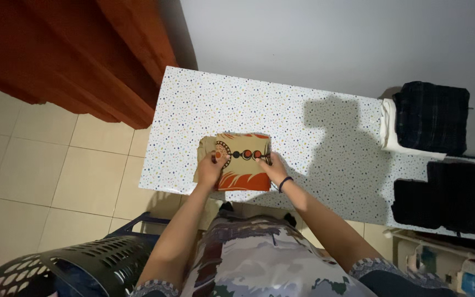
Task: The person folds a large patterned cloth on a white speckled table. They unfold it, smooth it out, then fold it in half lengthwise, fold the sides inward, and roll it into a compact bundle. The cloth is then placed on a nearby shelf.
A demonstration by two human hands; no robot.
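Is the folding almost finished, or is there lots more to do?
Some looks done: dark folded stacks sit at the table's right end. In hand now: both hands, left and right, press a patterned tan-and-orange cloth, already folded small. Left: the laundry basket on the floor seems to hold more fabric.

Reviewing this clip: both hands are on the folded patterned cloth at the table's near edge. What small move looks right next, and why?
Probably press the folded cloth flat. The left hand and right hand rest on its two sides, it lies compact on the speckled table, and folded dark stacks sit at the far right.
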